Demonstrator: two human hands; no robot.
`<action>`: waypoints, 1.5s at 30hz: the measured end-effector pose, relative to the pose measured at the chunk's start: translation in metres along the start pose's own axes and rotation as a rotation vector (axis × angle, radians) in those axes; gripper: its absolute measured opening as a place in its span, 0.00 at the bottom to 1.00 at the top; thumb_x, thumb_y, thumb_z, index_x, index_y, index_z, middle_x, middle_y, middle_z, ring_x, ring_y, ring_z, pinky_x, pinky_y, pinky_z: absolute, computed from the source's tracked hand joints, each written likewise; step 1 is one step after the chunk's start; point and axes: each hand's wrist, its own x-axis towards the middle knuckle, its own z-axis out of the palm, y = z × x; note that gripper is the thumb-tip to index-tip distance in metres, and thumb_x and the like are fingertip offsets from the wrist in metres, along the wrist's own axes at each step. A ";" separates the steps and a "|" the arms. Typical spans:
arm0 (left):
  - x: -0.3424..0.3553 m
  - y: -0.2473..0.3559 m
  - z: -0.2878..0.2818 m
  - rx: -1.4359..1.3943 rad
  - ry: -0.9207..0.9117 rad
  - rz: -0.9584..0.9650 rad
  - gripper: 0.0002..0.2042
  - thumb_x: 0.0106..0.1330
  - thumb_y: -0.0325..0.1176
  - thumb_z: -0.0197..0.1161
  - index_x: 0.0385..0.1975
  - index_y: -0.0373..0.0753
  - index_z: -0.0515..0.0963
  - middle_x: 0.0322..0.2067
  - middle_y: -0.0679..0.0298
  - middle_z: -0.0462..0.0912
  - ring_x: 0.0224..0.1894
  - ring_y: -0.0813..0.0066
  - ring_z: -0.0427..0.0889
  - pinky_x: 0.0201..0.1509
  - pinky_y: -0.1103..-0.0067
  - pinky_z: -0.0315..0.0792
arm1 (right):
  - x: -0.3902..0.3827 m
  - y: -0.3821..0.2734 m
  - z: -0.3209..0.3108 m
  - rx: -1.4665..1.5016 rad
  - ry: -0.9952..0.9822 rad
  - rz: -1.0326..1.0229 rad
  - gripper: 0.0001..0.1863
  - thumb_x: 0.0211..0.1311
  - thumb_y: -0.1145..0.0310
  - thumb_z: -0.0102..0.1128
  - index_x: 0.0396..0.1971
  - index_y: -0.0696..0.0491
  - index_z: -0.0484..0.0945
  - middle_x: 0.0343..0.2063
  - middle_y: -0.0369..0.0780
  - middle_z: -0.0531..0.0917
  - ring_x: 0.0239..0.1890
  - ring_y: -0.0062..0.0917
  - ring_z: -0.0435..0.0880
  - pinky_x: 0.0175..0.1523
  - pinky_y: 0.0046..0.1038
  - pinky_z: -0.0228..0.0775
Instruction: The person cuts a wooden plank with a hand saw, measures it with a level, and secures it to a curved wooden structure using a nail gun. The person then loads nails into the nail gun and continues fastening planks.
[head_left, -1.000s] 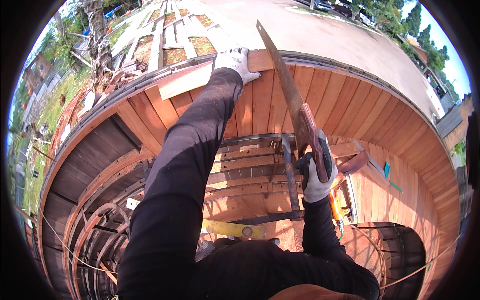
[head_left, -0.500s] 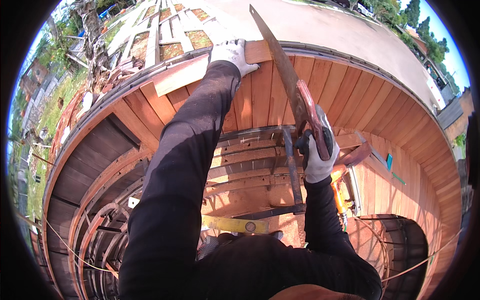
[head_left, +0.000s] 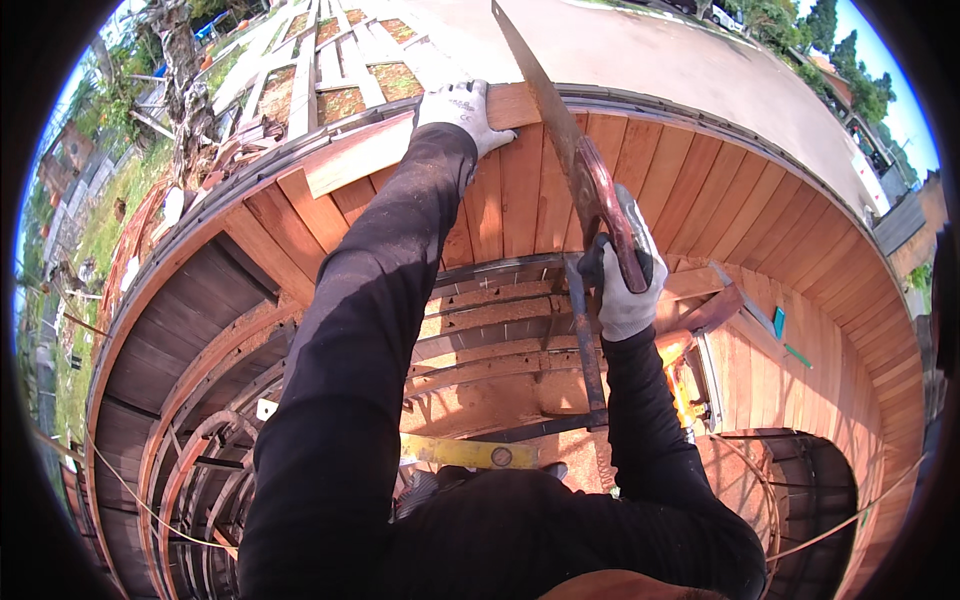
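My right hand (head_left: 635, 280), in a white and grey glove, is closed round the brown wooden handle of a handsaw (head_left: 548, 98). The blade points away and slightly left, past the curved wooden rim. It crosses at the right end of a loose wooden board (head_left: 358, 155), and whether the teeth touch the wood I cannot tell. Over that board lies my gloved left hand (head_left: 460, 112), fingers across its far side and thumb on the near side, holding it against the rim. Short planks (head_left: 520, 195) are laid side by side beneath.
A second saw (head_left: 710, 310) lies right of my right forearm, near an orange tool (head_left: 682, 385). A yellow level (head_left: 475, 452) sits in front of my body. Dark metal bars (head_left: 585, 340) and curved ribs frame the inside. Pale slats (head_left: 335, 65) lie on the ground outside.
The saw and my right hand have moved a little away from me and to the left. My left hand stays nearly in place on the board.
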 end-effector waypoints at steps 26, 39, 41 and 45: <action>-0.003 -0.002 -0.003 0.000 -0.020 -0.015 0.43 0.54 0.63 0.65 0.64 0.39 0.65 0.59 0.55 0.73 0.63 0.62 0.71 0.67 0.68 0.64 | -0.021 -0.005 -0.020 0.060 -0.024 0.037 0.26 0.60 0.70 0.59 0.58 0.63 0.72 0.37 0.45 0.84 0.37 0.24 0.83 0.44 0.26 0.73; -0.006 0.001 0.001 0.028 -0.009 0.000 0.43 0.53 0.63 0.65 0.64 0.40 0.65 0.59 0.55 0.73 0.63 0.62 0.71 0.67 0.68 0.64 | -0.036 -0.024 -0.027 0.190 -0.049 0.125 0.31 0.62 0.63 0.60 0.63 0.61 0.67 0.33 0.36 0.83 0.27 0.15 0.79 0.33 0.20 0.71; -0.003 -0.001 -0.004 0.012 -0.002 -0.016 0.43 0.54 0.63 0.65 0.64 0.40 0.65 0.59 0.55 0.73 0.63 0.62 0.71 0.67 0.68 0.65 | 0.002 0.005 -0.005 -0.043 0.024 -0.158 0.25 0.61 0.69 0.56 0.58 0.63 0.71 0.26 0.35 0.80 0.26 0.17 0.79 0.33 0.20 0.72; -0.009 -0.006 0.010 0.036 0.010 -0.024 0.42 0.53 0.63 0.66 0.63 0.42 0.67 0.60 0.55 0.72 0.63 0.62 0.71 0.66 0.67 0.65 | -0.024 0.001 -0.019 -0.012 -0.014 -0.075 0.29 0.62 0.63 0.58 0.61 0.62 0.69 0.31 0.37 0.82 0.29 0.16 0.80 0.35 0.18 0.71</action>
